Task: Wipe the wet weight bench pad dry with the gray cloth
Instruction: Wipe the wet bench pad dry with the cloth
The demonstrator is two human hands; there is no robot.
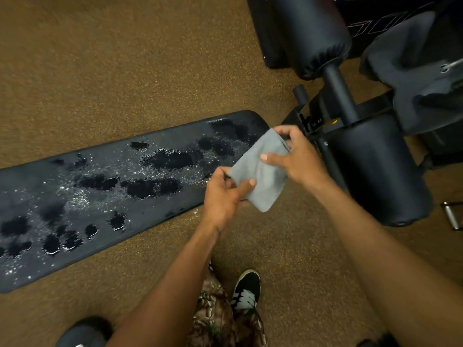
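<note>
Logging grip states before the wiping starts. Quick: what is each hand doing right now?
Left hand: grips the lower edge of the folded gray cloth.
Right hand: pinches the cloth's upper end.

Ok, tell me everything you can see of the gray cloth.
The gray cloth is a plain, soft, fleecy-looking piece folded into a rough rectangle, tilted diagonally, with no wet patches showing. It is held over one end of the wet bench pad. The left hand grips its lower left edge, thumb on top; the right hand pinches its upper right side.
</note>
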